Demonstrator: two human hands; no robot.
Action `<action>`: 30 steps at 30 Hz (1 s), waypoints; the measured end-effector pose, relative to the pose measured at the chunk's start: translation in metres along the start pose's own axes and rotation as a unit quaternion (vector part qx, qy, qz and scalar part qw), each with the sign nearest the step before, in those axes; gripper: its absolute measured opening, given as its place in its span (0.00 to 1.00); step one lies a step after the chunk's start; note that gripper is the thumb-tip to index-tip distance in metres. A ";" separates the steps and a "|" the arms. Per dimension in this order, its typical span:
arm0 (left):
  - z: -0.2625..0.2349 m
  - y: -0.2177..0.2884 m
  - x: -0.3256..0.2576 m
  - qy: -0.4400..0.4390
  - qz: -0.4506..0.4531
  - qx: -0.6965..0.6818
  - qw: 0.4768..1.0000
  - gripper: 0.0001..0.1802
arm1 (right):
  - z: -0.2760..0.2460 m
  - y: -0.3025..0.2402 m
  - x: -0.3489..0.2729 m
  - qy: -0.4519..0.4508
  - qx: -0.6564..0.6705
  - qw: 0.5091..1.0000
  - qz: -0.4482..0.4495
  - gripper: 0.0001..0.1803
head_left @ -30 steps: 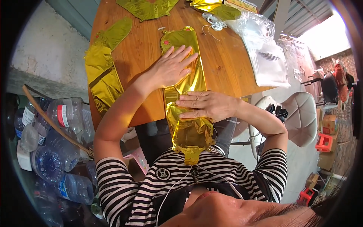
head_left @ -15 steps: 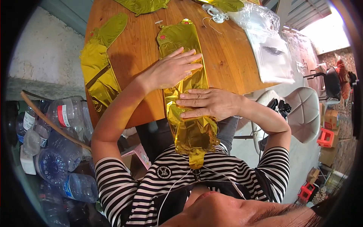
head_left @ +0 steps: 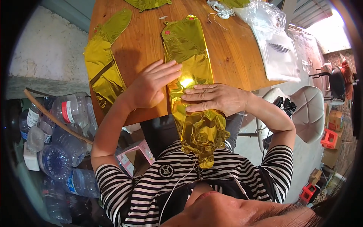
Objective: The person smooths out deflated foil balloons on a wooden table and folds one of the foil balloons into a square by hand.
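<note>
A long flat gold foil balloon (head_left: pixel 187 45) runs from the wooden table (head_left: pixel 141 49) over its near edge toward my chest, its lower end crumpled. My right hand (head_left: pixel 217 99) lies flat across its middle, fingers stretched to the left. Beside its left edge, my left hand (head_left: pixel 155 83) is tilted with straight fingers whose tips reach the foil; whether they touch it I cannot tell. Neither hand grips anything. To the left, another gold foil balloon (head_left: pixel 100 64) lies folded, its lower part hanging at the table's edge.
More gold foil (head_left: pixel 147 3) lies at the far edge, near a bundle of white string (head_left: pixel 221 10). Clear plastic bags (head_left: pixel 280 56) rest at the right. Plastic bottles (head_left: pixel 64 109) crowd the left, with a pink box (head_left: pixel 138 160) below the table. A pale chair (head_left: pixel 308 113) stands right.
My left hand has slid off the foil's upper part, moving down and left to its edge. My right hand stays on the balloon, whose lower end is more crumpled.
</note>
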State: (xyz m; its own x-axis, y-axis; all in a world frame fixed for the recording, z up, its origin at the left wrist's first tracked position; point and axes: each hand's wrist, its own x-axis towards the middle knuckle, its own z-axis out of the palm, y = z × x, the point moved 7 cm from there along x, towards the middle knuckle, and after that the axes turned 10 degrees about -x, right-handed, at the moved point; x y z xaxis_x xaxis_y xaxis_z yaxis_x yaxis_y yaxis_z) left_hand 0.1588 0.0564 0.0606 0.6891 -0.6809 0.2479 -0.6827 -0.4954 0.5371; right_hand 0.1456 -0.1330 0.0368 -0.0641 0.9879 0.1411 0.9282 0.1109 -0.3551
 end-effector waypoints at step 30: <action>0.021 -0.023 -0.013 0.005 -0.022 -0.052 0.998 0.18 | -0.008 0.106 -0.011 0.129 0.715 0.547 0.416 0.33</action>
State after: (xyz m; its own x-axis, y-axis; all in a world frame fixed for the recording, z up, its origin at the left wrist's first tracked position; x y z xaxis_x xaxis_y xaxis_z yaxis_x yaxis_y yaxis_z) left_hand 0.1603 0.0657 0.0276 0.7209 -0.6535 0.2307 -0.6234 -0.4661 0.6277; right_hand 0.2476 -0.1333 0.0049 0.3888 0.7324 -0.5589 -0.6500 -0.2118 -0.7298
